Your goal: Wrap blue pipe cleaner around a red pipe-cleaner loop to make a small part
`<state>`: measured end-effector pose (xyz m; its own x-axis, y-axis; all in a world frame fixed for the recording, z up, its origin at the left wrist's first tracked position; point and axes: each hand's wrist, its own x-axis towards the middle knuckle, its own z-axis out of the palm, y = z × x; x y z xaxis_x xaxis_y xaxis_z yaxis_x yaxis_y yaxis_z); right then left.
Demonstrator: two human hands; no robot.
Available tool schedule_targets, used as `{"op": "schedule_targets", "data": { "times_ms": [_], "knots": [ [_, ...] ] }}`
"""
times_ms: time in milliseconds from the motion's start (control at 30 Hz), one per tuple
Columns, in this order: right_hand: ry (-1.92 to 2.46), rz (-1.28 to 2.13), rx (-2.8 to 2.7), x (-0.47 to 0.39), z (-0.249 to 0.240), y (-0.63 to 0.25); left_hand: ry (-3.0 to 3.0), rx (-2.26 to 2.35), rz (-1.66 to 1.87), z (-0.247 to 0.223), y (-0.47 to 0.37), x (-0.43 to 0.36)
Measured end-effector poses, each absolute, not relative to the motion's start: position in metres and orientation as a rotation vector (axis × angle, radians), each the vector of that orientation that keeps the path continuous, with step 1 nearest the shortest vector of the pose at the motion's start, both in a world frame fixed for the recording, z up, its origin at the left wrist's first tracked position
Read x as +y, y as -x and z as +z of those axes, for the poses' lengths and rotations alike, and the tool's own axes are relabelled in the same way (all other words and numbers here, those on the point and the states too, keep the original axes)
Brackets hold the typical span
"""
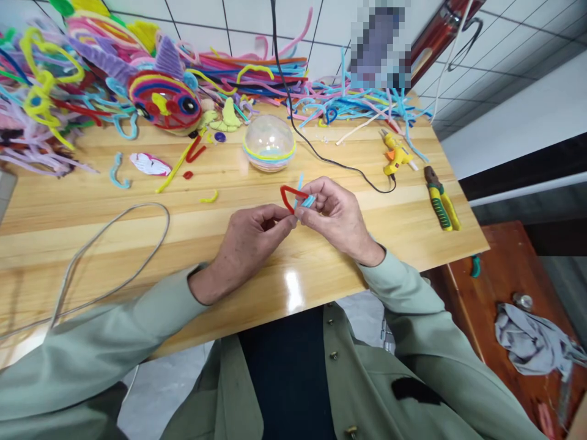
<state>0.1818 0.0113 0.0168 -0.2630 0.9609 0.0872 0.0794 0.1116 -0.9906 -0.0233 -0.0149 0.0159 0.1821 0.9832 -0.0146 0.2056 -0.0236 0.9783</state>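
Two hands pinch a bent red stem (293, 190) above the table (192, 232), on the near side of the clear ball (269, 146).
The left hand (245, 241) closes finger and thumb narrowly at its lower end; the right hand (337, 214) pinches the blue pieces (309, 201) beside it. The stem seems very light, fuzzy and soft, easy to bend, not slippery; better to take it by the ends. Its bend points to the far left, and the long axis goes nearly left to right.
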Motion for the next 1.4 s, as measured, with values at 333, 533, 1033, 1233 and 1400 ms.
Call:
{"op": "schedule_targets", "data": {
  "times_ms": [333, 533, 1033, 1233, 1400],
  "knots": [
    [1.002, 1.560, -1.255, 0.027, 0.007, -0.181, -1.315, 1.172, 1.034, 0.009, 0.022, -0.007],
    [1.022, 1.597, -1.123, 0.024, 0.007, -0.175, -1.326, 1.159, 1.128, 0.000, 0.020, -0.010],
    [1.039, 1.609, -1.091, 0.014, 0.006, -0.168, -1.308, 1.184, 1.215, -0.008, 0.023, -0.005],
    [1.077, 1.524, -1.163, 0.016, 0.003, -0.171, -1.303, 1.188, 1.215, -0.005, 0.023, -0.003],
    [1.084, 1.510, -1.163, 0.017, -0.001, -0.171, -1.288, 1.144, 1.188, -0.003, 0.024, -0.004]
  ]
}}
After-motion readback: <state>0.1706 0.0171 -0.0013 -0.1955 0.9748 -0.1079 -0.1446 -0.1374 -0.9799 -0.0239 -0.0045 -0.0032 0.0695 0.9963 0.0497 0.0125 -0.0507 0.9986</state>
